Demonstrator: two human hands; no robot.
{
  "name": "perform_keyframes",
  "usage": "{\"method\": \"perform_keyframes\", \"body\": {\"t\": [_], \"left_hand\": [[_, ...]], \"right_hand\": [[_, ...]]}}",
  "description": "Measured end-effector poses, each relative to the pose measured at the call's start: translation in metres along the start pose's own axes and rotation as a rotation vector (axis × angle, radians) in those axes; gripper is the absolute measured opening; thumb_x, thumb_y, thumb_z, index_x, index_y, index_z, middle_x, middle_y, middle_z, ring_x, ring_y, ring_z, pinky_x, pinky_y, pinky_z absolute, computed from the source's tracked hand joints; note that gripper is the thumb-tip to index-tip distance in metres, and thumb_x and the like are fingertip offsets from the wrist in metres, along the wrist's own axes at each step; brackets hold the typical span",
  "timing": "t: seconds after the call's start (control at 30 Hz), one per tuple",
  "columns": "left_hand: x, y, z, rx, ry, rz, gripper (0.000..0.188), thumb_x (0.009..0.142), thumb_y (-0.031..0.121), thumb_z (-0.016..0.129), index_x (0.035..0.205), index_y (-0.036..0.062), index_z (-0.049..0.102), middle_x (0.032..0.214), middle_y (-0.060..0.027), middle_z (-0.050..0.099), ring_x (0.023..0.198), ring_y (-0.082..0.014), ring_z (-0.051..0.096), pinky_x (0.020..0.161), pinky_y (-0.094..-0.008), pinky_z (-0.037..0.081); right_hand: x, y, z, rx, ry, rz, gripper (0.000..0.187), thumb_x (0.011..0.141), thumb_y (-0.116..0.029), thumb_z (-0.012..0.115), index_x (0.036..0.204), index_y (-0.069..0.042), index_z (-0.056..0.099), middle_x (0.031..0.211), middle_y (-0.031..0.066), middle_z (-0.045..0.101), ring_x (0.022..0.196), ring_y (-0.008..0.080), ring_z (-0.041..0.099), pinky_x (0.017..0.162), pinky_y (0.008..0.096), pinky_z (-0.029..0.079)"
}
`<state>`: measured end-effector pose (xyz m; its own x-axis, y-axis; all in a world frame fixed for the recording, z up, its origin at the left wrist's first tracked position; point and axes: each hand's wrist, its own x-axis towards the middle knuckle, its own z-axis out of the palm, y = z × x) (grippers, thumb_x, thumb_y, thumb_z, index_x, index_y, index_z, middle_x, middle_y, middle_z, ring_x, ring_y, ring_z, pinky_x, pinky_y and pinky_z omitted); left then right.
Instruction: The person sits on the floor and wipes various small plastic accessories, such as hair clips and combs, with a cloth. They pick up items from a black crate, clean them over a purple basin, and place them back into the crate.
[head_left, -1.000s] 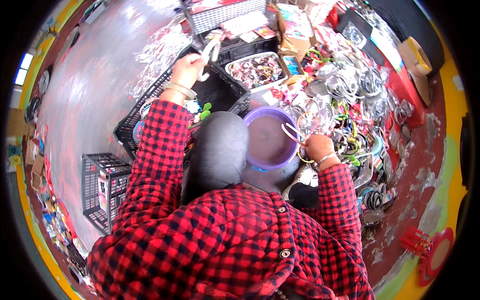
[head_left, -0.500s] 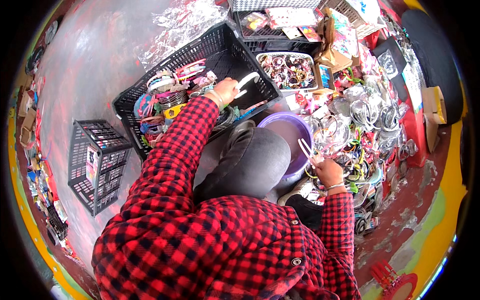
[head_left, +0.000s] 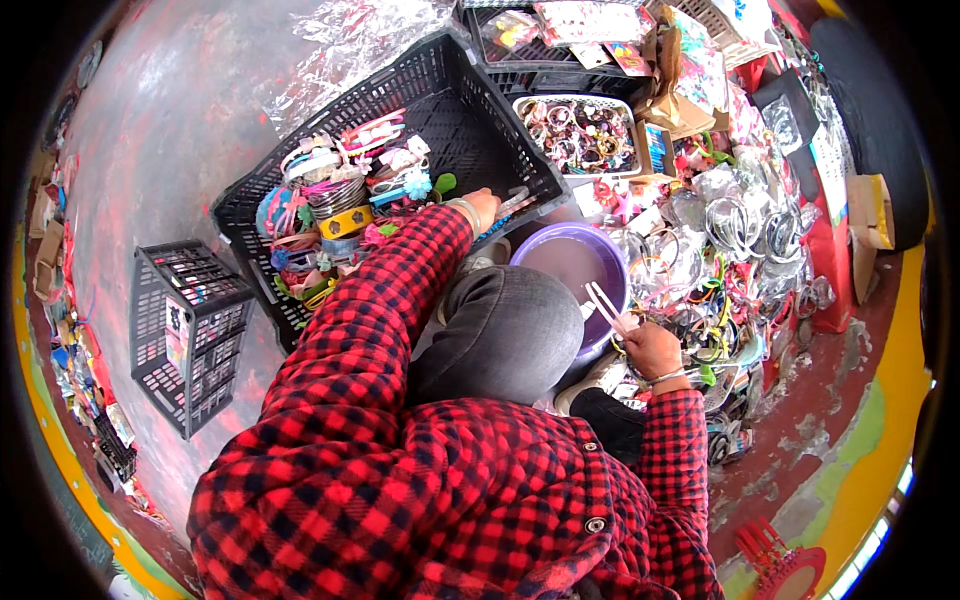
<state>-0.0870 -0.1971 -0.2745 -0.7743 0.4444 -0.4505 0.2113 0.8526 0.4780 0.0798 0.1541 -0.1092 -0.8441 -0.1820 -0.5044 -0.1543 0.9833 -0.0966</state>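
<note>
My left hand (head_left: 484, 207) reaches into the near right side of a large black plastic crate (head_left: 505, 110). Its fingers are closed around a pale headband (head_left: 516, 202), partly hidden by the hand and low beside the crate wall. To its left, bundled headbands and hair bands (head_left: 345, 195) in many colours fill that end of the crate. My right hand (head_left: 653, 350) grips a white-pink headband (head_left: 604, 303), its two ends pointing up and left over the rim of a purple bucket (head_left: 622, 265). The bucket stands between my knee and the heap of accessories.
A smaller black crate (head_left: 215, 345) stands on the floor at left. A white basket (head_left: 637, 165) of hair ties sits beyond the bucket. Plastic-bagged accessories (head_left: 735, 225) are heaped at right, near a cardboard box (head_left: 870, 210). Another black crate (head_left: 560, 80) holds packets at the back.
My left hand has moved right and down inside the crate, lowering the pale headband toward the near wall. The right hand has shifted slightly left with its headband.
</note>
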Motion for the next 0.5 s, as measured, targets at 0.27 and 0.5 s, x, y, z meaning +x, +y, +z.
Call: {"method": "perform_keyframes", "body": {"t": [0.27,0.5], "left_hand": [[-0.008,0.024,-0.019,0.014,-0.118,-0.028,0.024,0.082,0.020,0.051,0.097,0.0048,0.062,0.105,-0.0211,0.054,0.101,-0.0353,0.054,0.086,-0.0408,0.043],[0.002,-0.004,0.004,0.010,-0.105,0.094,0.024,0.078,0.018,0.055,0.096,0.0023,0.062,0.102,-0.0218,0.056,0.096,-0.0375,0.055,0.083,-0.0412,0.044]], "right_hand": [[-0.003,-0.003,-0.003,-0.016,0.006,-0.023,0.018,0.077,-0.029,0.057,0.078,-0.014,0.068,0.076,0.0111,0.060,0.070,0.0303,0.060,0.063,0.0415,0.048],[-0.003,-0.004,-0.005,-0.010,0.014,-0.037,0.017,0.076,-0.026,0.056,0.077,-0.014,0.067,0.077,0.0096,0.060,0.071,0.0295,0.059,0.063,0.0410,0.048]]}}
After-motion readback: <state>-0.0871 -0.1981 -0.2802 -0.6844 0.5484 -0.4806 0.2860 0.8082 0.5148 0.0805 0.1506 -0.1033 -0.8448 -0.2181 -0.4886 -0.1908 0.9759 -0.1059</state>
